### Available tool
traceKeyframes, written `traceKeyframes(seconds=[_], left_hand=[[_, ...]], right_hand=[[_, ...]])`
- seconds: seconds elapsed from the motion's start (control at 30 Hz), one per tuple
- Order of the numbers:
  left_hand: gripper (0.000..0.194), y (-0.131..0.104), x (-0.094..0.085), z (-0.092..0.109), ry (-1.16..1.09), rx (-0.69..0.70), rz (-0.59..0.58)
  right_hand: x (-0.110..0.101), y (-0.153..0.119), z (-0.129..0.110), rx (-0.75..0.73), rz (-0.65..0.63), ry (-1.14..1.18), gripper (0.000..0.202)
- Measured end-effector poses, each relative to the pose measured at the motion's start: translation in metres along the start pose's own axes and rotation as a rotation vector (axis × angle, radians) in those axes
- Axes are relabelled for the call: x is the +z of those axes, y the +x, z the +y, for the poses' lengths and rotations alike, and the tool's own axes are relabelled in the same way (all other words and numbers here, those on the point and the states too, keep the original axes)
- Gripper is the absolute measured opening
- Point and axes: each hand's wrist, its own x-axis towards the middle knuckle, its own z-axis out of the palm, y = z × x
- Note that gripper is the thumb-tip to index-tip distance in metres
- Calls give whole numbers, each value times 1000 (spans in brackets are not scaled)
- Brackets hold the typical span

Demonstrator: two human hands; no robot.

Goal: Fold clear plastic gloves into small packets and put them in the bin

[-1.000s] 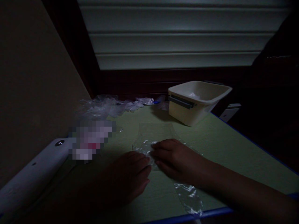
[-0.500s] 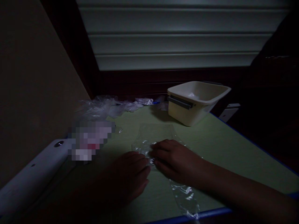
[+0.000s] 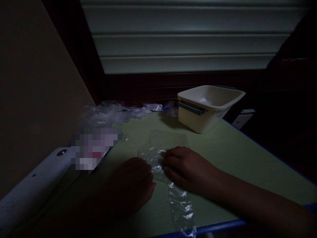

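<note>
A clear plastic bag (image 3: 168,138) lies on the green tabletop, with a long strip of it trailing over the front edge. My left hand (image 3: 133,181) is curled at the bag's left side, its fingers closed on the film and its thumb toward the right. Across from it, my right hand (image 3: 183,168) has bent fingers closed on the creased middle of the bag. The plastic is wrinkled and shiny between the two hands. Both fingertips are partly hidden in the dim light.
A cream plastic bin (image 3: 193,119) with grey handles stands at the back right, with some clear film inside. Crumpled clear bags (image 3: 109,112) line the back left. A blurred-out object (image 3: 94,148) and a long white device (image 3: 37,185) lie left. The table (image 3: 235,158) has a blue edge.
The trailing plastic strip has shifted left, and the bag has turned slightly. My left hand has drawn a little left and curled more, widening the space between the hands. My right hand has barely moved.
</note>
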Motion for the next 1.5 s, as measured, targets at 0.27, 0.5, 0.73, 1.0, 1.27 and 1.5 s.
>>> traceKeyframes(seconds=[0.27,0.5,0.73,1.0,1.27,1.5], left_hand=[[3,-2,3,1,-73,17,-179],[10,0,2,0,-36,-2,-113],[19,1,1,0,35,-28,-44],[21,0,3,-3,80,-44,-19],[19,0,3,-1,50,-20,50],[21,-3,3,-1,-44,-8,-116]], right_hand=[[3,-1,0,5,17,6,18],[2,1,2,39,11,-37,21],[-2,1,-1,-9,-24,-26,20],[-2,0,-3,-25,-8,-20,19],[-6,-5,-6,-180,73,97,22],[-4,-6,-10,-349,-2,148,21]])
